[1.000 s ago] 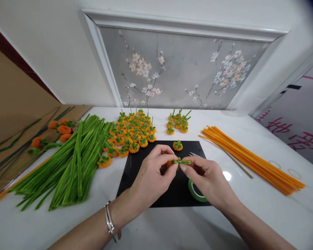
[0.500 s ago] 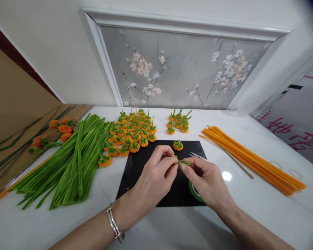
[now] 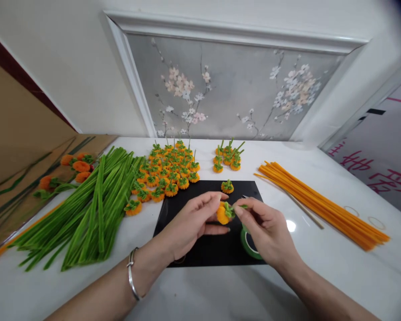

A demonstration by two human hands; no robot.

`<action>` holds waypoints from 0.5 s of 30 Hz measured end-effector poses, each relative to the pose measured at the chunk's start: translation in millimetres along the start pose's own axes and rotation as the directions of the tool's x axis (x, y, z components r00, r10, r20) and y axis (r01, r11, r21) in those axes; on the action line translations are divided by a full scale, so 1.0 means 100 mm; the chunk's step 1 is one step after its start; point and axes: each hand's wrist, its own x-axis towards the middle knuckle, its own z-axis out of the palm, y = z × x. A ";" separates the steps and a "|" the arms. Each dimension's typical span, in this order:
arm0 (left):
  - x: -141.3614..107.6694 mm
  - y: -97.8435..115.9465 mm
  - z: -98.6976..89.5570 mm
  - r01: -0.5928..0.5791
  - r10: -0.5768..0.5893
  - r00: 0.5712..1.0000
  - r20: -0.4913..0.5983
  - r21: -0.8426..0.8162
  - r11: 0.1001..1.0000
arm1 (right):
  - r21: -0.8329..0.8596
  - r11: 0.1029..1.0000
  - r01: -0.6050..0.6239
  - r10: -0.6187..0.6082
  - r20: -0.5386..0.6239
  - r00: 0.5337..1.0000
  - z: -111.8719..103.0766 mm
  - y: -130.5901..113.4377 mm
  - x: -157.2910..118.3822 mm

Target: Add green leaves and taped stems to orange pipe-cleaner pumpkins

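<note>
Over the black mat (image 3: 183,223), my left hand (image 3: 195,218) holds a small orange chenille pumpkin (image 3: 223,215) between thumb and fingers, with its green leafy top turned to the right. The fingers and thumb of my right hand (image 3: 265,223) pinch the green pipe-cleaner stem (image 3: 243,206) at that top. Just beyond the hands, another chenille pumpkin with green leaves (image 3: 227,186) sits at the mat's far edge. A green roll of tape (image 3: 249,245) lies partly beneath my right hand. Of the scissors (image 3: 244,196), only a tip shows behind that hand.
Green pipe cleaners (image 3: 96,209) lie heaped on the left, orange pipe cleaners (image 3: 321,205) on the right. Many small pumpkins (image 3: 172,169) crowd the table behind the mat, with a smaller group (image 3: 227,156) near the wall. Orange flower-like pieces (image 3: 82,166) rest at far left.
My left hand has turned and opened out somewhat, so the orange pumpkin now shows in it. The right hand keeps its pinch on the green stem, almost in place.
</note>
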 end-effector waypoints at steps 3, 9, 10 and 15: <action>0.01 -0.02 -0.04 0.103 -0.090 0.989 0.120 -0.106 0.989 | -0.003 1.000 0.008 -0.008 -0.001 1.000 0.00 0.00 -0.01; 0.03 -0.06 -0.02 -0.144 0.144 0.990 0.004 0.091 0.985 | 0.088 0.988 -0.124 0.125 -0.010 0.992 0.03 -0.02 0.00; 0.03 -0.06 -0.01 -0.193 0.198 0.980 -0.014 0.170 0.966 | 0.122 0.982 -0.144 0.146 -0.006 0.989 0.03 -0.03 0.00; 0.01 -0.09 0.03 -0.428 0.501 0.866 0.010 0.535 0.729 | 0.227 0.952 -0.206 0.210 0.007 0.978 0.03 -0.06 0.01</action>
